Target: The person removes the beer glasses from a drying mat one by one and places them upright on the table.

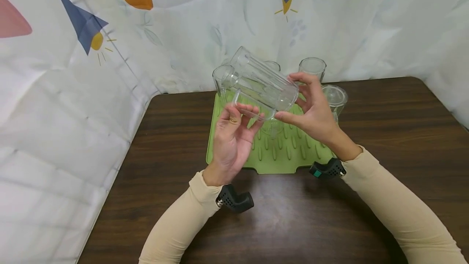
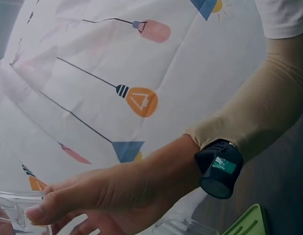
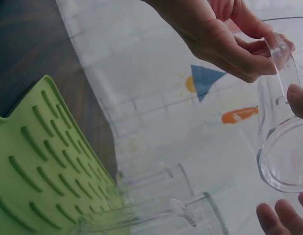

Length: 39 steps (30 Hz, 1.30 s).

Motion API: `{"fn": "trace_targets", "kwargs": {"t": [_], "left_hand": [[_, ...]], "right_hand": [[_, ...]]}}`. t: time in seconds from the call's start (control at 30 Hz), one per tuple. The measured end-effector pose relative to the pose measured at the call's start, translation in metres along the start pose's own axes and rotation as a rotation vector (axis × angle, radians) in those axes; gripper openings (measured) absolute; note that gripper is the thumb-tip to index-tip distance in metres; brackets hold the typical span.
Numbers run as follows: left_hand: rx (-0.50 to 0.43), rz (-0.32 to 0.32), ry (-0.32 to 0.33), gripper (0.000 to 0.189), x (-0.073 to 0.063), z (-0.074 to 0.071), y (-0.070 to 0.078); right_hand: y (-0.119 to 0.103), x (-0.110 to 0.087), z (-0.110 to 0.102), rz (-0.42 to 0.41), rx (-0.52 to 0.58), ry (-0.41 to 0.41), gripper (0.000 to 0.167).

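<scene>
A clear glass mug is held up tilted above a green ribbed mat, its far end toward the upper left in the head view. With fingertips and thumb, my left hand pinches the mug's handle, as the right wrist view also shows. My right hand spans the mug's near round end, thumb below and fingers above. In the left wrist view the left thumb lies against clear glass.
More glass mugs stand on the mat: one at the back left, one at the back right, and one at the right edge. Below lies a dark wooden table. A printed white cloth hangs close behind.
</scene>
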<state>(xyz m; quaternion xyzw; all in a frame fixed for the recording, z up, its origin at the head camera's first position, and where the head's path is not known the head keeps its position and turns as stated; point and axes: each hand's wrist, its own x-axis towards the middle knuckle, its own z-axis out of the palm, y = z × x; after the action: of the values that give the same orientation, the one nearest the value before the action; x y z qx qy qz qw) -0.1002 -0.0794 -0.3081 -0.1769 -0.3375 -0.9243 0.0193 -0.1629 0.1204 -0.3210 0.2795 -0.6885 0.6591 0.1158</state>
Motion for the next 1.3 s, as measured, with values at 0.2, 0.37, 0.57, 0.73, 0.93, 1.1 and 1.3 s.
{"fn": "trace_targets", "kwargs": {"t": [0.2,0.37,0.57,0.73,0.93,1.1,1.3], "left_hand": [[0.076,0.048,-0.056,0.014,0.003,-0.004,0.001],[0.154,0.096,-0.028,0.016,0.006,-0.010,0.006],[0.259,0.143,0.005,0.017,0.009,-0.020,0.015],[0.336,0.175,0.011,0.016,0.010,-0.029,0.026],[0.452,0.230,-0.009,0.017,0.009,-0.036,0.039],[0.535,0.270,-0.011,0.016,0.010,-0.046,0.048],[0.566,0.306,0.012,0.015,0.012,-0.056,0.060]], "right_hand": [[-0.003,-0.001,-0.004,0.026,-0.113,-0.027,0.089],[-0.004,-0.002,-0.010,0.015,-0.122,-0.049,0.089],[-0.006,-0.005,-0.022,-0.001,-0.185,-0.056,0.091],[-0.009,-0.007,-0.034,-0.031,-0.349,-0.075,0.096],[-0.011,-0.010,-0.051,-0.107,-0.530,-0.102,0.093],[-0.014,-0.015,-0.067,-0.087,-0.638,-0.093,0.093],[-0.018,-0.021,-0.088,-0.015,-0.758,-0.091,0.101]]}}
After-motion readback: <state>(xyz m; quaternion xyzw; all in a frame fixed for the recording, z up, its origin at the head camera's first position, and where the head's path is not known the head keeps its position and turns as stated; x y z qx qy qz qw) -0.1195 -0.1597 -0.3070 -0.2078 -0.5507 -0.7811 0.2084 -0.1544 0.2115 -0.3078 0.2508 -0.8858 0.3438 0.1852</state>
